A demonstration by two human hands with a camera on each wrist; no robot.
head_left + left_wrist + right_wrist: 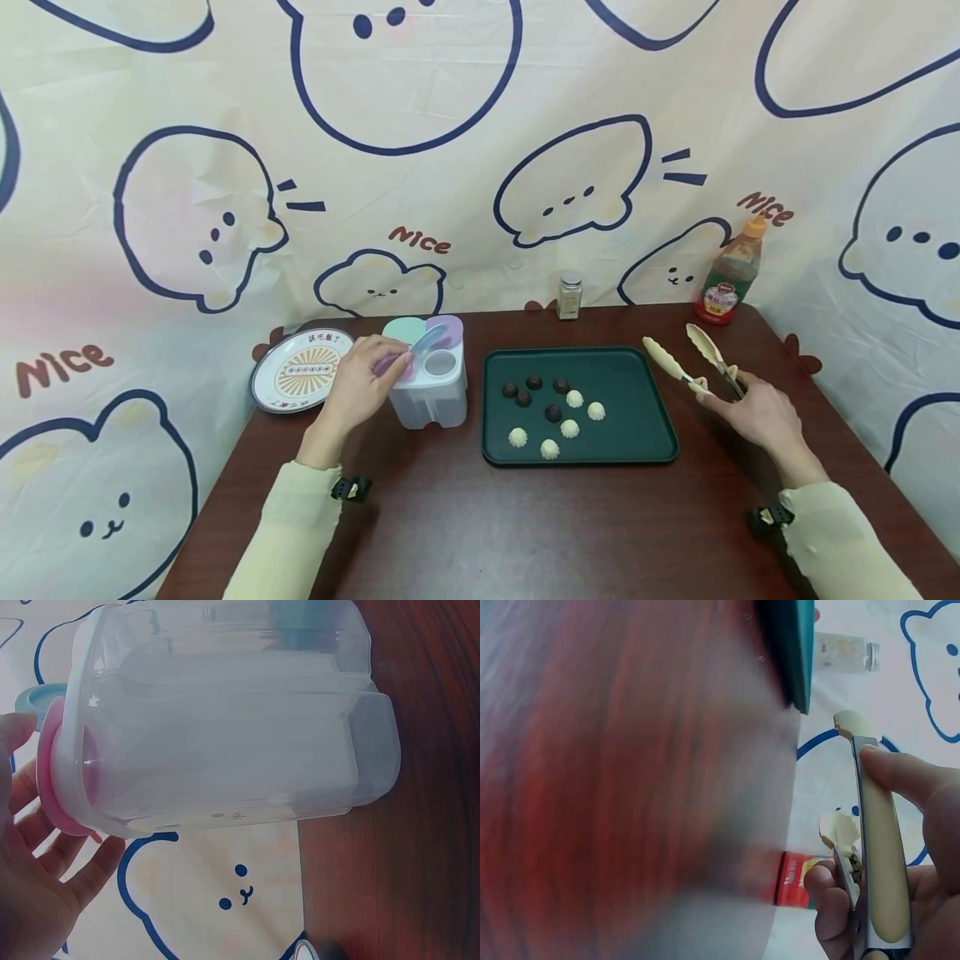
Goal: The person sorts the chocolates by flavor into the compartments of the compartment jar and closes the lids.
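My left hand point(363, 379) is at the top of a clear plastic container point(431, 404) with coloured flip lids. Its thumb and fingertips meet at the edge of the blue lid point(430, 339), which stands tilted up beside a round opening. In the left wrist view, the other fingers point(97, 870) spread around the pink lid point(56, 772). My right hand point(765, 417) grips metal tongs point(885, 855) with cream tips, spread apart just off the right edge of the dark green tray point(637, 446). Small ridged white pieces point(550, 449) and dark brown pieces point(553, 413) lie on the tray.
A round white plate point(270, 383) with a printed pattern lies left of the container. At the back edge stand a small glass jar point(569, 298) and, right of it, a sauce bottle point(726, 283) with an orange cap. A printed cloth hangs behind the brown table point(495, 533).
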